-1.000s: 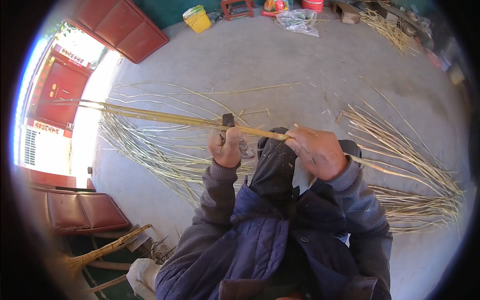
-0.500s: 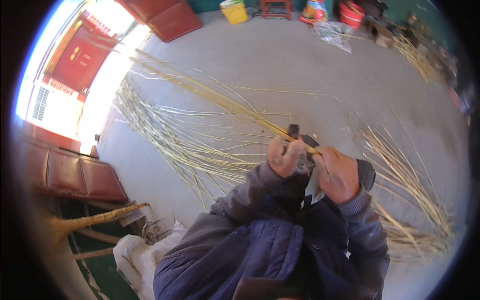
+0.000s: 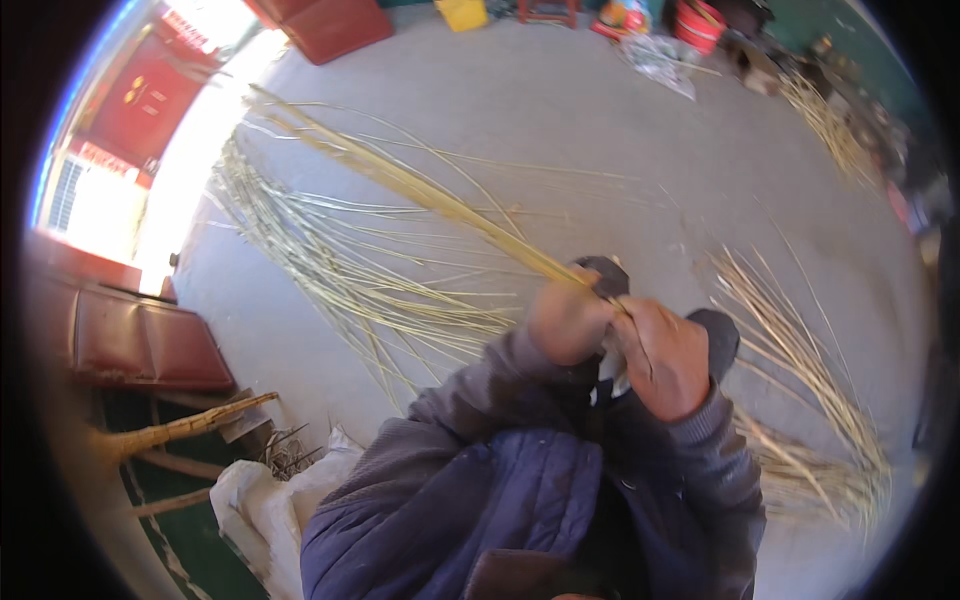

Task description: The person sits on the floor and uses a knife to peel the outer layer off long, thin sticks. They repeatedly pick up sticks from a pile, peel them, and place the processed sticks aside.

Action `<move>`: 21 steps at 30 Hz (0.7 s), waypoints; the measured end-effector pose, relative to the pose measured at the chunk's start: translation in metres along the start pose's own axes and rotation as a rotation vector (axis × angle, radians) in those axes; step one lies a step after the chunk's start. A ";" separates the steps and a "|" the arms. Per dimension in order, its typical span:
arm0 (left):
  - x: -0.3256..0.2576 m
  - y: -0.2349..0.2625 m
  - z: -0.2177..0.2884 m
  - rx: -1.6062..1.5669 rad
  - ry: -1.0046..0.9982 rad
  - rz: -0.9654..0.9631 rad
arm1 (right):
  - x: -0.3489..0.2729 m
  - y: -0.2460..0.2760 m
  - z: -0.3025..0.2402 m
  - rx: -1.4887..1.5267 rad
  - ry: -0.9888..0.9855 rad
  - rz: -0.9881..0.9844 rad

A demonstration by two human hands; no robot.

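Note:
A long bundle of thin yellow-green stalks (image 3: 440, 205) runs from my hands toward the far left, where its tips fan apart. My left hand (image 3: 568, 318), smeared by motion, is closed around its near part. Right beside it, my right hand (image 3: 665, 358) is closed in a pinch on the near end of the stalks. The two hands almost touch, in front of my body and above my dark shoes (image 3: 715, 338). Whatever else lies inside the fingers is hidden.
Loose pale green stalks (image 3: 330, 260) spread over the floor at left; drier stalks (image 3: 810, 360) lie at right. Dark red padded seats (image 3: 150, 335) and a white sack (image 3: 285, 495) stand at left. A yellow container (image 3: 461, 14) and red bucket (image 3: 699, 26) are at the back.
My left hand has turned over and closed more; the small black piece that showed by its fingers is out of sight. The whole view has shifted slightly.

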State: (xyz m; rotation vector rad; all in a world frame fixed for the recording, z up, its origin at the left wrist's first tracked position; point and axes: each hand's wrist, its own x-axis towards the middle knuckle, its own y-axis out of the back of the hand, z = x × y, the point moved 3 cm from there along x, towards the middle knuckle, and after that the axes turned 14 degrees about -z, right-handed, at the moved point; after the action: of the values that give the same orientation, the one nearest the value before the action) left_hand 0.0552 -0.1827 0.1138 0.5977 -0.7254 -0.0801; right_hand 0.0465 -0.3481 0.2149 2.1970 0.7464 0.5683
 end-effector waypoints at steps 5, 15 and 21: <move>-0.012 0.048 -0.054 -1.499 0.436 -0.033 | -0.011 0.008 0.031 0.078 -0.033 -0.085; -0.011 0.025 -0.044 -0.817 0.534 0.140 | -0.006 0.002 0.042 0.106 -0.182 -0.243; -0.016 -0.014 -0.035 -0.697 0.443 0.159 | 0.020 -0.015 0.041 0.028 -0.160 -0.171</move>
State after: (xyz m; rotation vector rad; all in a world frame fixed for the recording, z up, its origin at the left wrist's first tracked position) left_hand 0.0673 -0.1728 0.0759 -0.1148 -0.2740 -0.0457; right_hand 0.0810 -0.3470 0.1812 2.1480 0.8505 0.2943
